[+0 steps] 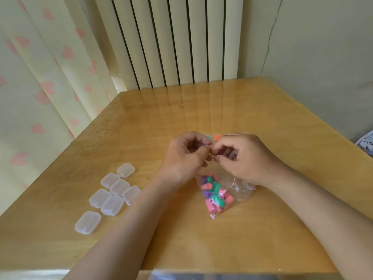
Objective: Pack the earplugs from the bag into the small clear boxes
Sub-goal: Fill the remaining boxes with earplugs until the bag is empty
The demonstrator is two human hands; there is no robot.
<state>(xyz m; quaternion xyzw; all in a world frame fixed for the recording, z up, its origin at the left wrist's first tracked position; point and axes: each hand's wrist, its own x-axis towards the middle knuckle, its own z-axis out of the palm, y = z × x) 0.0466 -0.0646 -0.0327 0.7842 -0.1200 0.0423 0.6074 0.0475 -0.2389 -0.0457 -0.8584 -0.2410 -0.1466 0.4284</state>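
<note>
A wooden table (262, 122) stands before a radiator (171, 41). On it the bag (240, 191) of earplugs (215, 197) lies below the wrists, with seven closed boxes (112, 205) well to its left. The left hand (185, 156) and right hand (242, 158) curl fingertip to fingertip beyond the bag; I cannot tell whether they grip anything.

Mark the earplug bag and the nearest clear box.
Clear plastic bag of coloured foam earplugs (240, 190): head view, bare film right of the earplugs.
Nearest small clear plastic box (87, 222): head view, lid centre.
</note>
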